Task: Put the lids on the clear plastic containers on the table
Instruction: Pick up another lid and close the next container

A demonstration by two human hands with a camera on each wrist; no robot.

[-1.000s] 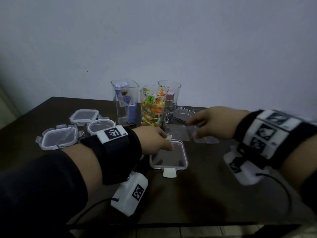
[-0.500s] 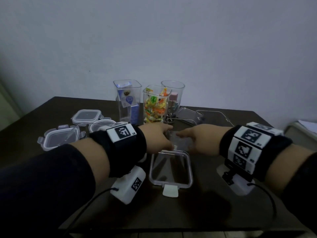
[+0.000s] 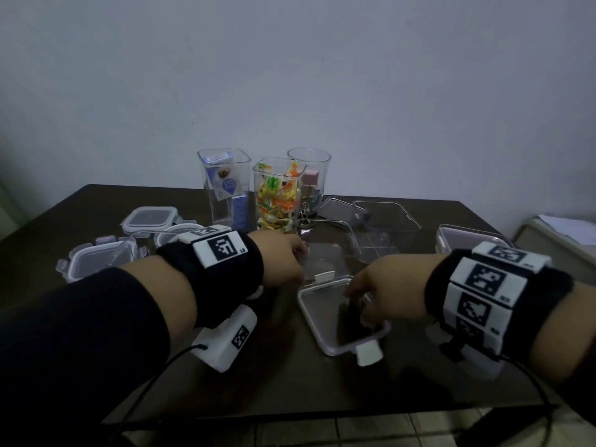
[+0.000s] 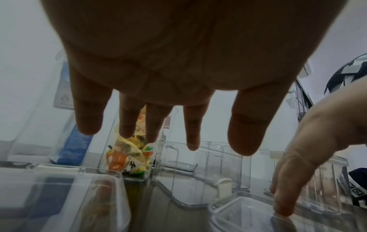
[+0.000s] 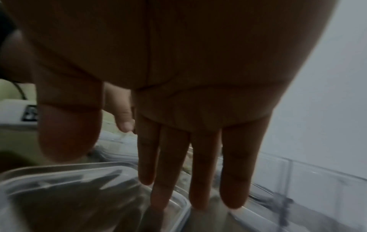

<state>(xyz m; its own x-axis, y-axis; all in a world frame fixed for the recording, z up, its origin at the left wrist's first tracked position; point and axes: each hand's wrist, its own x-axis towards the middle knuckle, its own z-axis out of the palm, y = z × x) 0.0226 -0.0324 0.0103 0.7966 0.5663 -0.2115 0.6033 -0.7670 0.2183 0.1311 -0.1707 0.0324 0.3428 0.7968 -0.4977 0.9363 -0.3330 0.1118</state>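
A clear rectangular lid [image 3: 322, 317] with white tabs lies flat near the table's front. My right hand [image 3: 358, 295] rests on its right side. In the left wrist view a straight finger [image 4: 284, 204] of that hand touches the lid [image 4: 248, 216]. The right wrist view shows this hand [image 5: 178, 180] with straight fingers over the lid's edge [image 5: 69, 196]. My left hand [image 3: 290, 259] hovers just beyond, fingers [image 4: 190, 125] spread, holding nothing, above a second flat lid [image 3: 325, 258]. An open clear container [image 3: 387, 233] stands behind.
Three tall open containers stand at the back: one with blue packets [image 3: 225, 188], one with sweets [image 3: 277, 195], one round [image 3: 309, 182]. Small lidded boxes [image 3: 96, 259] sit at the left and another lidded box [image 3: 467, 240] at the right. The table's front edge [image 3: 322, 411] is close.
My right hand came back from the far lid and landed on the near lid, which has turned and shifted right. The left hand stayed in about the same spot.
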